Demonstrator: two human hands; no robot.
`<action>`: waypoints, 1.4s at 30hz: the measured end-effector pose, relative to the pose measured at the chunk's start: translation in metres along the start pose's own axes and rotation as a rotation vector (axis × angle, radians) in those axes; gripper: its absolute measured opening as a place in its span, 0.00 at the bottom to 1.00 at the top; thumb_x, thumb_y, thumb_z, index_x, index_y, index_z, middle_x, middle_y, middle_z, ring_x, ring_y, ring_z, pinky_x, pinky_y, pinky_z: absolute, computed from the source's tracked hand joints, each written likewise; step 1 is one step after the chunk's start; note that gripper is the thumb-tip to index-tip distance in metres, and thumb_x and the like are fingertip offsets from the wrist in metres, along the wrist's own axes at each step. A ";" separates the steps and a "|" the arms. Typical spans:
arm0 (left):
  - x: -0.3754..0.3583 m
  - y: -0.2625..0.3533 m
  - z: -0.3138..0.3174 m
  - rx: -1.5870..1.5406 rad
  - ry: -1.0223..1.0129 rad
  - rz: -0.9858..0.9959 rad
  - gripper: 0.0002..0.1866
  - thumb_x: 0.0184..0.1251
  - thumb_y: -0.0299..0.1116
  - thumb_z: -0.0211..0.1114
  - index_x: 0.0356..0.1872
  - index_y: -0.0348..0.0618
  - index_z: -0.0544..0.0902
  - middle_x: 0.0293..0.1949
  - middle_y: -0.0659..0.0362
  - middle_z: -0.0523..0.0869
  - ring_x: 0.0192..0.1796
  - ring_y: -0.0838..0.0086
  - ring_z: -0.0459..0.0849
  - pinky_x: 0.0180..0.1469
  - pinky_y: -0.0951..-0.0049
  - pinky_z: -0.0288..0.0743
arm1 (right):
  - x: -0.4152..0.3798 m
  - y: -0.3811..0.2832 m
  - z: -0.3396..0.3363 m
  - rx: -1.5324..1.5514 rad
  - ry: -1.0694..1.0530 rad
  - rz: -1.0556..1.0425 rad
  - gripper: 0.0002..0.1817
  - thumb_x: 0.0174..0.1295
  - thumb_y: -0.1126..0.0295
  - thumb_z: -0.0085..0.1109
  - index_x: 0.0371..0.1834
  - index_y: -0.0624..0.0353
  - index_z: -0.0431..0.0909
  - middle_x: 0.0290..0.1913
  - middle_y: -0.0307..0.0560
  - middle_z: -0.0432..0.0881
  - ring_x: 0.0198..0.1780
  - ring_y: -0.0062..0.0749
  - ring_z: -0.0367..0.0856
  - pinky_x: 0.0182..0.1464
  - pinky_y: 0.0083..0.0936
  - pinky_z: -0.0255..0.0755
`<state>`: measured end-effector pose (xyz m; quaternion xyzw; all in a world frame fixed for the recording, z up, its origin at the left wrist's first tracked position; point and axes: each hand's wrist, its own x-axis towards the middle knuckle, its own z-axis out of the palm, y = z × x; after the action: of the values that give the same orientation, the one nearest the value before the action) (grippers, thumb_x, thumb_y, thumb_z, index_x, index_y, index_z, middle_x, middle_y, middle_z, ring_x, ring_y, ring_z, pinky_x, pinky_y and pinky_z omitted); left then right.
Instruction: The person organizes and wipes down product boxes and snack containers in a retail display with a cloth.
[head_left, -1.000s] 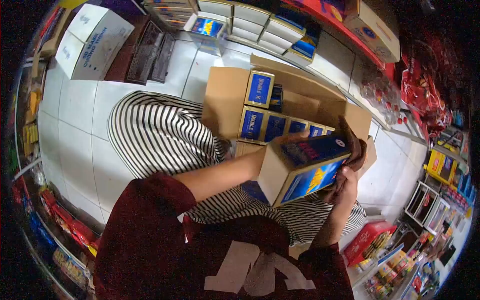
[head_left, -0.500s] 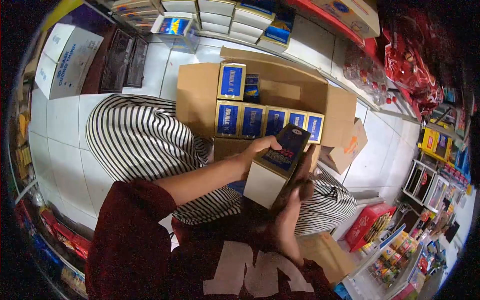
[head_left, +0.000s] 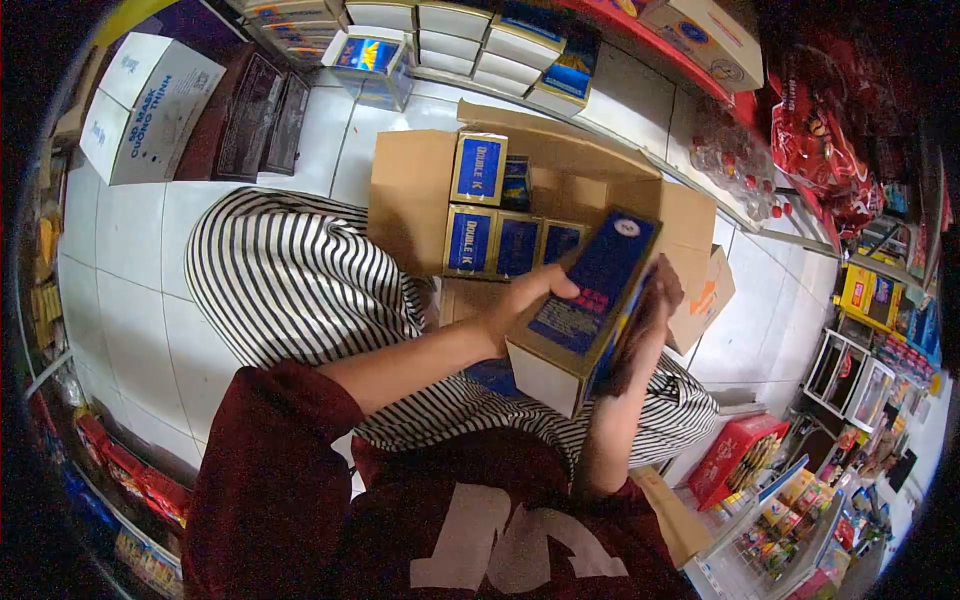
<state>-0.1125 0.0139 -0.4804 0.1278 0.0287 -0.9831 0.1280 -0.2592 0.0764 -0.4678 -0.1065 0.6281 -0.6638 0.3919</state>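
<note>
Both my hands have hold of a long blue box point(head_left: 590, 290) with gold edges and a white end, tilted above the front of an open cardboard carton point(head_left: 412, 190). My left hand point(head_left: 535, 300) grips its left side, thumb on the blue top face. Along the right side lies my right hand point(head_left: 648, 315), slightly blurred, its fingers partly hidden by the box. Inside the carton, several blue-and-gold boxes marked Double K point(head_left: 479, 168) stand in a row, with one more behind. The held box covers the right part of that row.
White boxes point(head_left: 455, 50) are stacked at the back beside a blue-and-gold box point(head_left: 368, 60). A mask carton point(head_left: 150, 110) stands far left. Plastic bottles point(head_left: 735, 175) and red bags point(head_left: 820, 130) lie right. Striped trouser legs point(head_left: 300, 260) flank the carton.
The blue box has moved up and right, and its top face has turned more into view. My right hand has shifted up along its right side. The camera view has shifted slightly.
</note>
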 end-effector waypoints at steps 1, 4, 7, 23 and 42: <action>0.002 0.001 -0.006 -0.068 0.024 0.008 0.22 0.53 0.35 0.52 0.49 0.35 0.69 0.39 0.53 0.79 0.38 0.70 0.80 0.44 0.70 0.75 | -0.011 0.006 0.001 0.094 -0.039 0.063 0.25 0.59 0.61 0.48 0.57 0.61 0.61 0.54 0.47 0.68 0.56 0.36 0.64 0.60 0.32 0.55; 0.009 0.012 -0.021 -0.116 0.125 0.147 0.26 0.47 0.35 0.54 0.49 0.30 0.70 0.39 0.44 0.80 0.36 0.58 0.81 0.43 0.61 0.76 | -0.084 -0.012 0.035 -0.074 0.122 0.333 0.27 0.60 0.56 0.48 0.58 0.60 0.60 0.52 0.46 0.68 0.54 0.36 0.65 0.57 0.31 0.58; 0.005 0.022 -0.027 -0.065 0.109 0.153 0.26 0.47 0.35 0.54 0.50 0.31 0.69 0.40 0.44 0.79 0.38 0.58 0.81 0.44 0.61 0.76 | -0.099 -0.013 0.044 -0.068 0.122 0.517 0.22 0.64 0.58 0.42 0.57 0.57 0.60 0.50 0.45 0.69 0.51 0.32 0.68 0.51 0.28 0.64; 0.002 0.021 -0.008 0.214 0.415 0.395 0.17 0.54 0.35 0.56 0.44 0.39 0.73 0.36 0.54 0.79 0.36 0.68 0.79 0.42 0.69 0.74 | -0.054 0.008 0.027 -0.387 -0.246 0.062 0.29 0.60 0.50 0.43 0.57 0.62 0.58 0.53 0.49 0.67 0.53 0.36 0.66 0.56 0.33 0.60; 0.010 0.004 -0.007 -0.187 0.215 0.109 0.23 0.51 0.48 0.46 0.39 0.40 0.77 0.35 0.52 0.81 0.32 0.67 0.80 0.39 0.70 0.74 | 0.022 0.001 -0.005 -0.401 -0.368 -0.097 0.30 0.62 0.68 0.43 0.65 0.66 0.48 0.66 0.53 0.53 0.67 0.37 0.51 0.66 0.27 0.42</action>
<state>-0.1193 0.0079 -0.4902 0.2211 0.1266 -0.9484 0.1885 -0.2769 0.0664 -0.4769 -0.3309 0.6593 -0.5137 0.4381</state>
